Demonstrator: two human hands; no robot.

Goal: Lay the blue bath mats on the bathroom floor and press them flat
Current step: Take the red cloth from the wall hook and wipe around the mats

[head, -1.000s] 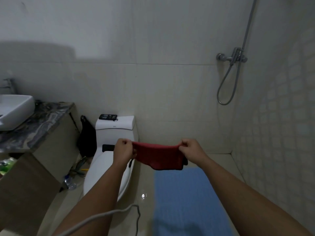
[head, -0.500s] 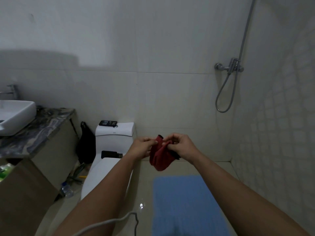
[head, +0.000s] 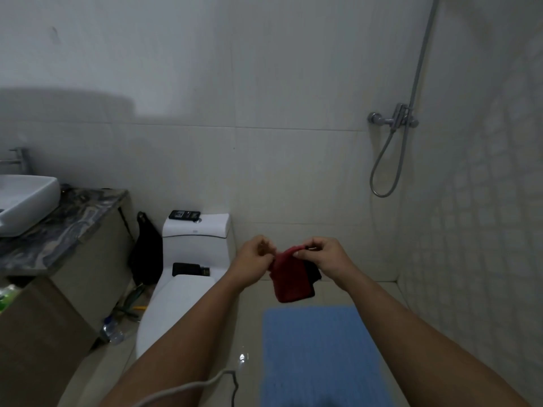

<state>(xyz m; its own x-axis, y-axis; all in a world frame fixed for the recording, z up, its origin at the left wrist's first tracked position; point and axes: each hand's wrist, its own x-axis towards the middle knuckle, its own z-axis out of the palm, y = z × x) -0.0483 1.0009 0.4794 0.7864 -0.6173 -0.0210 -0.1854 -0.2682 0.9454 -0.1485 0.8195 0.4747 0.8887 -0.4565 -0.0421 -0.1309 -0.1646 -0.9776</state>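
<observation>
One blue mat (head: 320, 353) lies flat on the floor (head: 249, 324) beside the toilet (head: 179, 301); any other mats are out of view and seemingly still to lay. Above it, the left hand (head: 254, 258) and right hand (head: 326, 255) pinch a folded red cloth (head: 291, 280).

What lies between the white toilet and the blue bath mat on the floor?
In the head view, only a bare strip of glossy beige floor tile separates the white toilet from the blue bath mat; the person's left forearm hides part of it.
</observation>
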